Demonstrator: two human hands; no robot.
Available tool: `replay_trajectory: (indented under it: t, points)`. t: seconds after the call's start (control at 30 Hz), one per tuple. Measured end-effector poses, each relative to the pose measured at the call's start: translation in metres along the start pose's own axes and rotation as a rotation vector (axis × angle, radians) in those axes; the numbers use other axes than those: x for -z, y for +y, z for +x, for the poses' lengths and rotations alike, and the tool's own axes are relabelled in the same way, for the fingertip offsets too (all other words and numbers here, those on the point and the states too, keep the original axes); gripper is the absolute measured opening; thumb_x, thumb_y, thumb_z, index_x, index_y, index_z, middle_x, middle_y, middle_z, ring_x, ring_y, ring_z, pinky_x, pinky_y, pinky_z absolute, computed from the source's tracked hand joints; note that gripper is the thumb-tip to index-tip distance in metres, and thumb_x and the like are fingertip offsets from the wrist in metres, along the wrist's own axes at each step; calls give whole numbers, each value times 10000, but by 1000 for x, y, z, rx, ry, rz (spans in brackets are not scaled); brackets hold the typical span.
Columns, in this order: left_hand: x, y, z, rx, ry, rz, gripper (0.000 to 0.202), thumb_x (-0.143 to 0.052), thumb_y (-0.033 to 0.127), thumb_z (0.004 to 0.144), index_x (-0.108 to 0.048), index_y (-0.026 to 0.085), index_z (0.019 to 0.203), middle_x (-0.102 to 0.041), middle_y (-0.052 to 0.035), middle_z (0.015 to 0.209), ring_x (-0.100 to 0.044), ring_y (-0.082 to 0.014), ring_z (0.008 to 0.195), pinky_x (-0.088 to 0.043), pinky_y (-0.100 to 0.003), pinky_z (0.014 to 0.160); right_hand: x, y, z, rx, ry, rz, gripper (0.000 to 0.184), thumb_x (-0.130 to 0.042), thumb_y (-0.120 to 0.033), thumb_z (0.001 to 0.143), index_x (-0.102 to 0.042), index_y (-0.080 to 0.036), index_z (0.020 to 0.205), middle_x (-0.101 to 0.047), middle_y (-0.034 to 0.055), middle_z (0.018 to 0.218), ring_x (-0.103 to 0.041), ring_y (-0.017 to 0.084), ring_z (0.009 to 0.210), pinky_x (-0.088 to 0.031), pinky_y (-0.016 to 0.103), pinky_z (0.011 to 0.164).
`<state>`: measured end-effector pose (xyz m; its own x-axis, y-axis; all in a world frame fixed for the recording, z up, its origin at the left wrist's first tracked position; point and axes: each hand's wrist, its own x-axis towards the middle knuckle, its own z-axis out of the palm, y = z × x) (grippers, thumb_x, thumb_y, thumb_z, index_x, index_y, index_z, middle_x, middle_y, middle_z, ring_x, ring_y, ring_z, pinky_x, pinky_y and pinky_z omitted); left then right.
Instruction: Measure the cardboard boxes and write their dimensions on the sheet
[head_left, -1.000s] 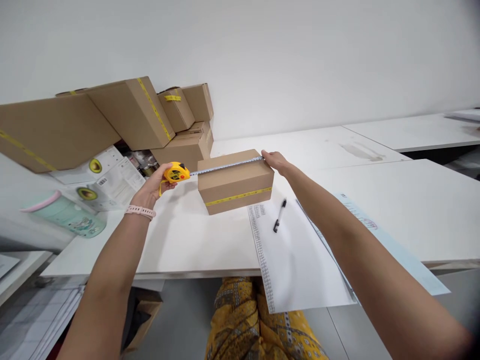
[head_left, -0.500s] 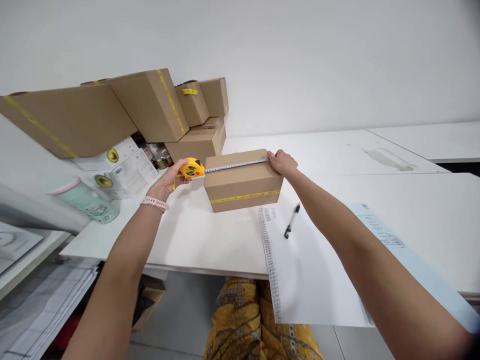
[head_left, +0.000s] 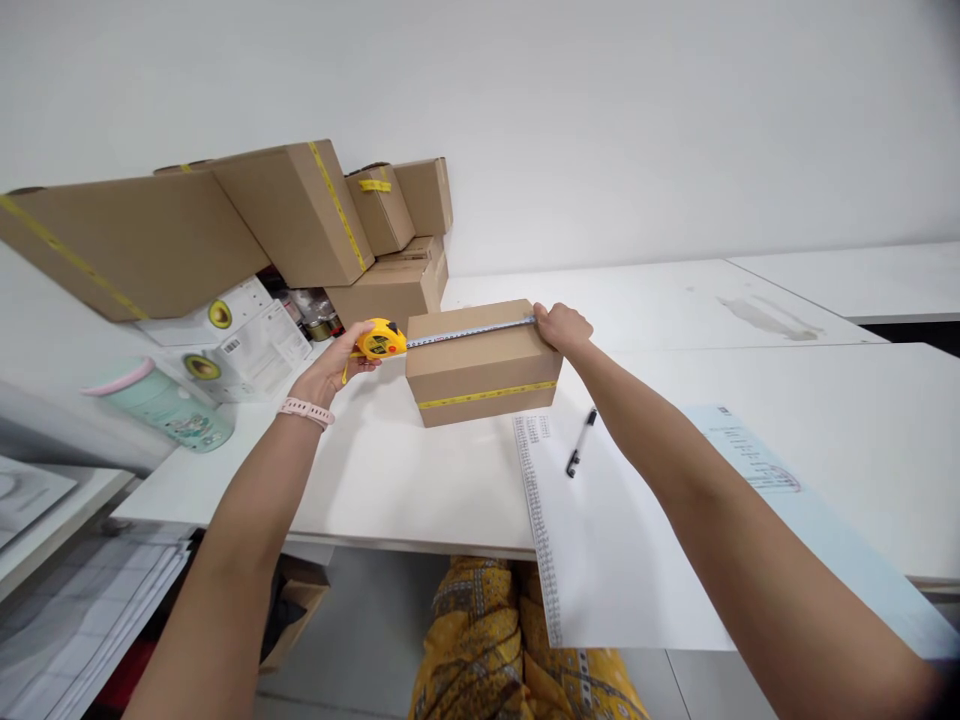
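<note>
A small cardboard box (head_left: 484,375) with a yellow tape band sits on the white table (head_left: 420,480). My left hand (head_left: 334,365) grips a yellow tape measure (head_left: 381,340) just left of the box. Its metal blade (head_left: 469,331) runs across the box's top edge. My right hand (head_left: 562,325) is closed on the blade's end at the box's right corner.
Several larger cardboard boxes (head_left: 300,215) are stacked at the back left, over white printed cartons (head_left: 240,345). A mint-green bottle (head_left: 161,405) lies at the left. A black pen (head_left: 581,442) rests on a white sheet (head_left: 607,530) overhanging the front edge, beside a pale blue paper (head_left: 810,520).
The tape measure case has come closer to the box, so less blade is out. The view shifted a little; the box stayed put.
</note>
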<state>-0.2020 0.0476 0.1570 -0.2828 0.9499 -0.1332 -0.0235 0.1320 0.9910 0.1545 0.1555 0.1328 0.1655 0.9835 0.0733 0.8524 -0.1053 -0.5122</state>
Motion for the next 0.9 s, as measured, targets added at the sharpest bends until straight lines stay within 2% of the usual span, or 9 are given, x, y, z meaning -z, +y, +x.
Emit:
replay_trajectory:
  t: [0.2,0.33,0.67,0.9]
  points:
    - [-1,2,-3,12,-19,1,471,-732,387,715,-698,160,1127,-727,-80,879,-576,-116,511,-487,-205,451,4,2,-3,-19,-39,35,560,-330,-559,991,-554,-133,1279,-658,229,1269,-621,351,1172,-453,474,974]
    - [2,4,-5,6,-24,-16,450,-761,361,702,-712,158,1101,-731,-92,897,-617,-142,568,-517,-220,480,8,2,-4,-22,-136,35,559,-282,-542,1001,-622,-145,1201,-664,212,1266,-625,345,1161,-463,463,955]
    - [30,-6,-2,3,-7,-1,415,-738,427,720,-721,132,1011,-721,-99,819,-599,-134,516,-518,-223,470,2,3,2,-24,-144,19,587,-261,-520,1001,-657,-140,1209,-673,212,1261,-637,343,1151,-471,458,951]
    - [17,-6,4,11,-48,-8,497,-760,411,689,-688,140,1100,-724,-97,865,-624,-146,533,-518,-233,476,2,3,2,-25,-136,11,574,-275,-510,1000,-667,-134,1185,-679,215,1240,-640,349,1137,-473,455,942]
